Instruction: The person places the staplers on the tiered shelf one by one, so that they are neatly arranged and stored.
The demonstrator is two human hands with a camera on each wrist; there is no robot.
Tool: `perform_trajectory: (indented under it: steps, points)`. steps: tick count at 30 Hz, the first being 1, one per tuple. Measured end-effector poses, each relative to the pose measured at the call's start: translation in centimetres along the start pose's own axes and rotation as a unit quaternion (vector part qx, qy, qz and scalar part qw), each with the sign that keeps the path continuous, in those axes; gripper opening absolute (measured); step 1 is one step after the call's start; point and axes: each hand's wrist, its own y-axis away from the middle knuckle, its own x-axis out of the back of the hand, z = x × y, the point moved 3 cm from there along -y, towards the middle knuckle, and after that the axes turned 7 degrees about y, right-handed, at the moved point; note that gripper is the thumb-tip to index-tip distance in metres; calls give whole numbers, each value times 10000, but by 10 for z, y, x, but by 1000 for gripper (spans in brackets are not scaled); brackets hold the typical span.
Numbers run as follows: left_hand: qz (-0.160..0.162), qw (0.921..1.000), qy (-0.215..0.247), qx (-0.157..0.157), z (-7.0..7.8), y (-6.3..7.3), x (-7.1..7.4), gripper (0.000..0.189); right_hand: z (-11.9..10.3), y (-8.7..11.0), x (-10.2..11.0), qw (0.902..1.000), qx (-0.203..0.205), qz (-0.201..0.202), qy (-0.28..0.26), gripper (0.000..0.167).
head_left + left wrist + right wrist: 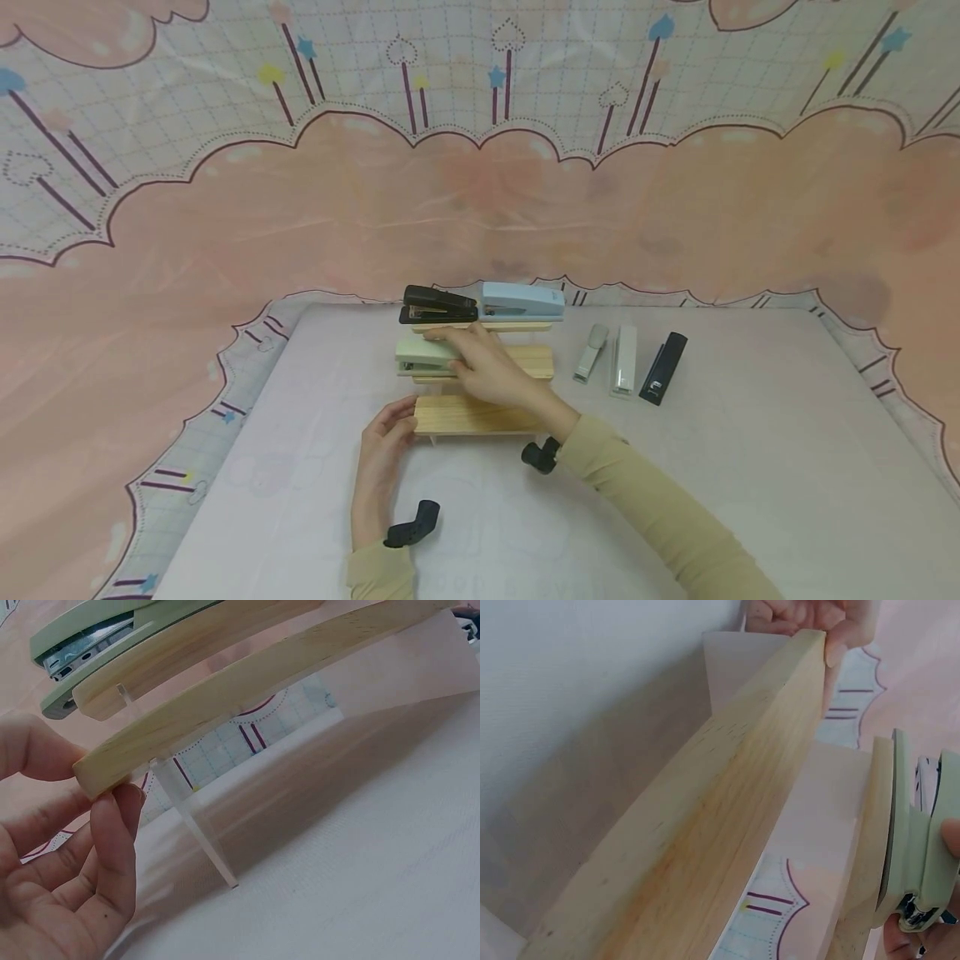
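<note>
My right hand (pixel 491 371) grips a pale green stapler (pixel 422 356) at its right end, over the left part of the middle wooden tier (pixel 536 364) of a three-tier stand. In the right wrist view, the green stapler (pixel 909 847) lies along that tier's edge with fingertips at its end. My left hand (pixel 378 467) pinches the left end of the lowest tier (pixel 472 417), thumb above and fingers below, as the left wrist view shows. A clear leg (pixel 196 825) stands under this tier. On the top tier (pixel 517 327) sit a black stapler (pixel 435 305) and a light blue stapler (pixel 522 300).
Right of the stand, a small grey stapler-like tool (pixel 591 353), a white stapler (pixel 624 358) and a black stapler (pixel 663 368) lie side by side on the white tabletop (pixel 765 450). A patterned pink cloth (pixel 420 217) hangs behind the table. Black wrist-worn devices (pixel 414 525) sit on both wrists.
</note>
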Motion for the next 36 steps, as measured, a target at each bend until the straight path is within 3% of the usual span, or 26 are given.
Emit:
perform_trajectory:
  steps: [21, 36]
  points:
    - [2, 9999, -68, 80, 0, 0, 2, 39, 0, 2, -4, 9990, -33, 245, 376, 44]
    - [29, 9999, -117, 45, 0, -1, 2, 39, 11, 18, 5, 9907, -216, 1322, 233, 42]
